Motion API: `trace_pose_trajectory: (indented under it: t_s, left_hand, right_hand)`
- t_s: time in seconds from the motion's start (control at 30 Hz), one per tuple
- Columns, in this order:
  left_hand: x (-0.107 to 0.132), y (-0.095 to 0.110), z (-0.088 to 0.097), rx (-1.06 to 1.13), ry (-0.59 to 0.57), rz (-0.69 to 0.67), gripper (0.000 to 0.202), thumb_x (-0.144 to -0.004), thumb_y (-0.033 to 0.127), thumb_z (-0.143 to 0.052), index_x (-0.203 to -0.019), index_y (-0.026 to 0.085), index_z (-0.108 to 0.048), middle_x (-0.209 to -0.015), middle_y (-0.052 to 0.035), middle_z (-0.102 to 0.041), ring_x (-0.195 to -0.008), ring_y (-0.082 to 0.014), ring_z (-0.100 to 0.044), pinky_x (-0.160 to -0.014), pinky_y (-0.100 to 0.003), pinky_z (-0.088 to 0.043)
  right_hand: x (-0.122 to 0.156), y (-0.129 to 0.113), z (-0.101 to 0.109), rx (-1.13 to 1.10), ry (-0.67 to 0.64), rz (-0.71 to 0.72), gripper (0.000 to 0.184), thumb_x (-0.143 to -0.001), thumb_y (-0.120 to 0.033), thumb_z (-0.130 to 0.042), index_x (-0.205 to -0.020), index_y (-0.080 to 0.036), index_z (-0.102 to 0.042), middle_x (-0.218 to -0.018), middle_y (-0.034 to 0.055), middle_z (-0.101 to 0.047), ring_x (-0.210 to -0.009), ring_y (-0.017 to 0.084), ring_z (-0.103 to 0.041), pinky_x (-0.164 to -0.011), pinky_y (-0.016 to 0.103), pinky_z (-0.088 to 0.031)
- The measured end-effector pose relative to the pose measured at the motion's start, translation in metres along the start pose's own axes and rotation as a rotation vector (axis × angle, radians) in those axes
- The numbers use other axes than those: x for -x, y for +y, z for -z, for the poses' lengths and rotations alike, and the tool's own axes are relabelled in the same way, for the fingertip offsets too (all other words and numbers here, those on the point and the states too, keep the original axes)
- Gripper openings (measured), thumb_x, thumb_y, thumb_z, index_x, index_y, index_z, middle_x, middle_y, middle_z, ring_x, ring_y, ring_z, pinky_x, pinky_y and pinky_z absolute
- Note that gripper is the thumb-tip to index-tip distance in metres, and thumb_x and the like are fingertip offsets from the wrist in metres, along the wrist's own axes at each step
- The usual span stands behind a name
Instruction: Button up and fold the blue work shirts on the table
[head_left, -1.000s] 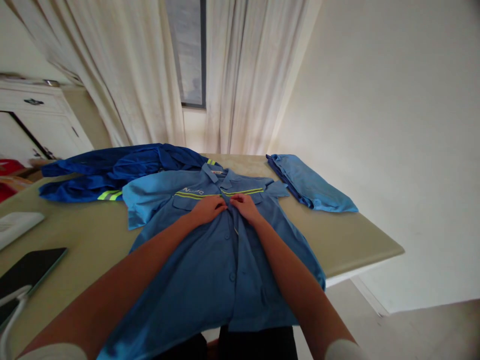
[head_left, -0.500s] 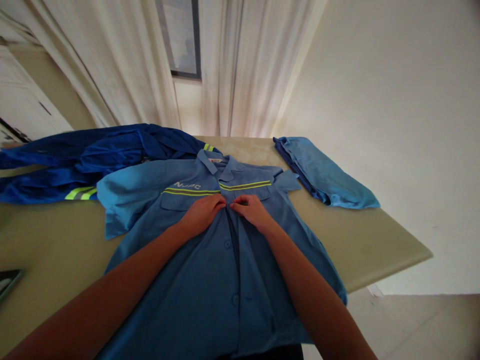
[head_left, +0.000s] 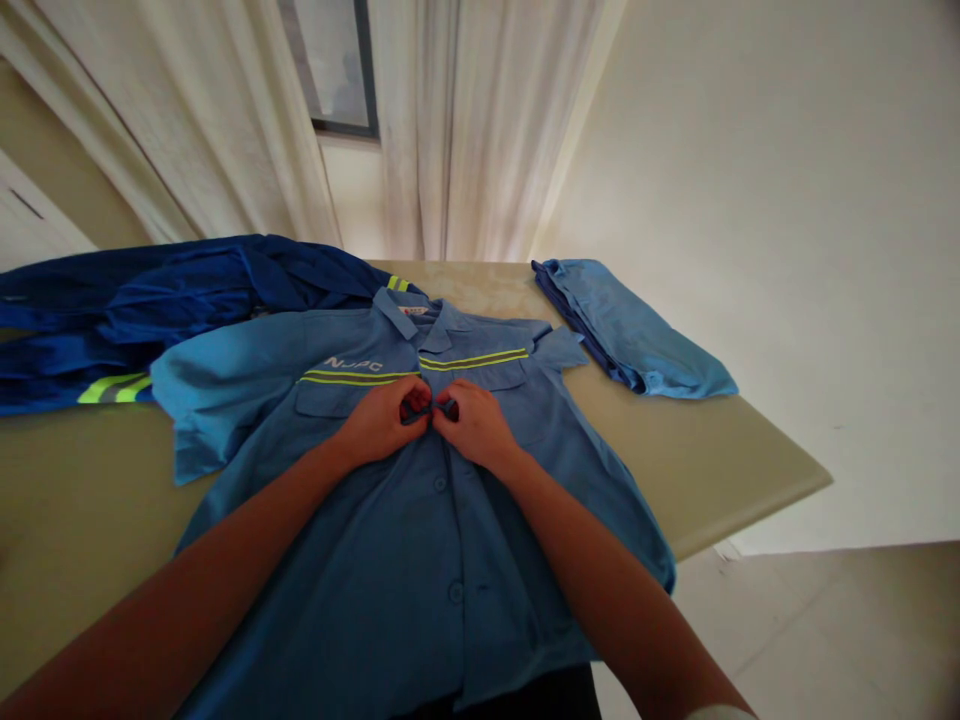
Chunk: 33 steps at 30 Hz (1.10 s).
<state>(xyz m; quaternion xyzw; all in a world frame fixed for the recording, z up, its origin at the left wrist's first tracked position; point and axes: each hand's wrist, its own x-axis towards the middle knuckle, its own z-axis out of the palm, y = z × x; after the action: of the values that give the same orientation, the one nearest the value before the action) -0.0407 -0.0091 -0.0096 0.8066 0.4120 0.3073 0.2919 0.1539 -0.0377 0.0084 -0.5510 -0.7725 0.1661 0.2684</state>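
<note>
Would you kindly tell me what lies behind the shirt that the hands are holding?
Behind the shirt lies a dark blue garment; curtains hang farther back. Any part of the garment under the shirt cannot be seen.

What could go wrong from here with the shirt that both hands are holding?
The left hand and right hand pinch the blue shirt at its front; if the two sides meet unevenly, the lower buttons might not line up. The hem seems to hang past the table toward the person, so the shirt could slip down. One sleeve lies against the dark blue garment, which might get dragged along.
</note>
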Motion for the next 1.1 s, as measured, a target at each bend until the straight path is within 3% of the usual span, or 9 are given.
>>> trace_pose_trajectory:
  t_s: [0.33, 0.6, 0.77, 0.97, 1.1]
  left_hand:
    - [-0.0002, 0.0056, 0.0021, -0.047, -0.017, 0.017, 0.012, -0.086, 0.032, -0.063, -0.083, 0.021, -0.066, -0.075, -0.0006, -0.067, -0.067, -0.0172, -0.062, -0.064, -0.029, -0.045]
    - [0.0006, 0.0040, 0.0032, -0.022, -0.036, -0.041, 0.012, -0.076, 0.021, -0.065, -0.088, 0.020, -0.068, -0.082, -0.0006, -0.069, -0.073, -0.0163, -0.062, -0.069, -0.028, -0.048]
    - [0.0007, 0.0052, 0.0037, -0.032, -0.036, -0.021, 0.011, -0.078, 0.022, -0.065, -0.089, 0.021, -0.068, -0.083, -0.0011, -0.070, -0.074, -0.0171, -0.063, -0.068, -0.028, -0.048]
    - [0.0016, 0.0043, 0.0027, 0.037, -0.051, 0.016, 0.010, -0.085, 0.028, -0.063, -0.092, 0.021, -0.067, -0.080, -0.0002, -0.070, -0.068, -0.0160, -0.062, -0.065, -0.029, -0.048]
    - [0.0017, 0.0047, 0.0030, 0.043, -0.050, 0.018, 0.009, -0.086, 0.028, -0.062, -0.091, 0.022, -0.066, -0.082, -0.0010, -0.070, -0.070, -0.0169, -0.064, -0.066, -0.030, -0.049]
  right_hand:
    - [-0.0013, -0.0023, -0.0025, -0.043, 0.055, -0.028, 0.010, -0.090, -0.016, -0.071, -0.099, -0.018, -0.076, -0.099, 0.0041, -0.072, -0.079, 0.015, -0.063, -0.081, 0.028, -0.046]
    - [0.0009, -0.0050, 0.0003, 0.033, 0.054, -0.088, 0.007, -0.092, -0.020, -0.071, -0.097, -0.019, -0.075, -0.099, 0.0045, -0.072, -0.085, 0.017, -0.065, -0.081, 0.029, -0.045]
    - [-0.0003, -0.0034, -0.0008, 0.044, 0.007, -0.068, 0.006, -0.094, -0.023, -0.070, -0.097, -0.019, -0.073, -0.098, 0.0041, -0.072, -0.087, 0.017, -0.065, -0.081, 0.028, -0.045]
    - [0.0031, -0.0091, 0.0014, 0.180, 0.016, -0.109, 0.010, -0.095, -0.025, -0.067, -0.102, -0.020, -0.072, -0.109, 0.0074, -0.071, -0.087, 0.019, -0.065, -0.075, 0.029, -0.044]
    - [0.0028, -0.0084, 0.0012, 0.135, 0.007, -0.061, 0.008, -0.093, -0.023, -0.069, -0.100, -0.019, -0.072, -0.105, 0.0069, -0.071, -0.087, 0.019, -0.064, -0.076, 0.029, -0.044]
